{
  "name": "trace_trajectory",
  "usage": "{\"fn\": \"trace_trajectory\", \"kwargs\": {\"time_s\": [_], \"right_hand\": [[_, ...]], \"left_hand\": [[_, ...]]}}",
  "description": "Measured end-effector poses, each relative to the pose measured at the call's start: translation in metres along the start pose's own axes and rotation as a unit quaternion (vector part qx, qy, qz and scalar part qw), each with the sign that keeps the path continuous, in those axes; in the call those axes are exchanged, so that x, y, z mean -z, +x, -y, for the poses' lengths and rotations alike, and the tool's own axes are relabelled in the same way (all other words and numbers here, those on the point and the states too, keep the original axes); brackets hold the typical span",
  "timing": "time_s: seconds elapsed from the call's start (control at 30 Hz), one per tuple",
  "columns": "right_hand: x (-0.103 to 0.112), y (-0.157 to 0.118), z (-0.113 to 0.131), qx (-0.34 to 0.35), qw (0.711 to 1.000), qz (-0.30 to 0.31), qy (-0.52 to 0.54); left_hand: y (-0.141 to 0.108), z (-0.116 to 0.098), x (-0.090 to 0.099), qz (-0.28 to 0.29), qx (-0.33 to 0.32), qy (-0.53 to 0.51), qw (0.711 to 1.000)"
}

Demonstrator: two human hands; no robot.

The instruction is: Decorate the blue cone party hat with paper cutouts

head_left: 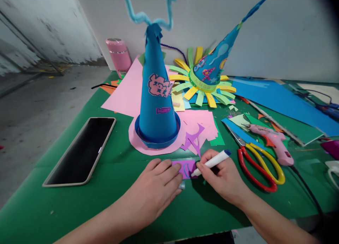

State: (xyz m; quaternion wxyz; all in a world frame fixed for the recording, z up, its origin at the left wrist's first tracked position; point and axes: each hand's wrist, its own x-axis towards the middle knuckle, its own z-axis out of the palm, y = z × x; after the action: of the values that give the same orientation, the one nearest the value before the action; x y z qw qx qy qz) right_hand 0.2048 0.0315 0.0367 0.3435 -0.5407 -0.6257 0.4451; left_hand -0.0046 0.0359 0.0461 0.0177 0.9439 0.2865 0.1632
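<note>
Right now, the right hand (pixel 224 177) is closed around a white marker with a dark blue end (pixel 215 161), its tip at a small purple paper piece (pixel 188 169) with a curved blue line. That paper lies on the green table (pixel 66 201), on the near side of the tall blue paper cone hat (pixel 156 102). The left hand (pixel 159 182) is flat, with fingers over the paper's left part. If they press too softly, the paper could slide and make the line wobbly. Wet ink could smudge if a finger rubs it. The tip is near the paper's edge, so 1 slip could mark the table. The pink glue gun (pixel 275 141) may be hot, and a bump from the right arm could push the scissors with 1 red and 1 yellow handle (pixel 245 150) into it.
</note>
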Motion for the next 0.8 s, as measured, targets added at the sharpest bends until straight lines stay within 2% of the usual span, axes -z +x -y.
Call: {"fn": "trace_trajectory", "kwargs": {"time_s": [0.27,0.37,0.47,0.57,0.67,0.8], "right_hand": [[0.002,0.0,0.001,0.015,0.999,-0.02,0.027],[0.003,0.002,-0.001,0.028,0.993,-0.07,0.092],[0.004,0.004,-0.005,0.042,0.974,-0.12,0.186],[0.004,0.005,-0.01,0.052,0.957,-0.143,0.247],[0.004,0.004,-0.012,0.056,0.956,-0.142,0.25],[0.005,0.004,-0.01,0.059,0.96,-0.142,0.233]], "left_hand": [[0.0,0.0,0.001,0.004,0.0,0.001,1.0],[0.0,0.0,0.002,0.002,0.003,-0.004,1.0],[-0.001,0.0,0.001,0.004,0.001,-0.01,1.0],[-0.003,0.001,-0.003,-0.006,0.001,-0.008,1.0],[-0.005,0.002,-0.008,-0.022,0.004,-0.01,1.0],[-0.006,0.002,-0.01,-0.015,0.006,-0.013,1.0]]}}
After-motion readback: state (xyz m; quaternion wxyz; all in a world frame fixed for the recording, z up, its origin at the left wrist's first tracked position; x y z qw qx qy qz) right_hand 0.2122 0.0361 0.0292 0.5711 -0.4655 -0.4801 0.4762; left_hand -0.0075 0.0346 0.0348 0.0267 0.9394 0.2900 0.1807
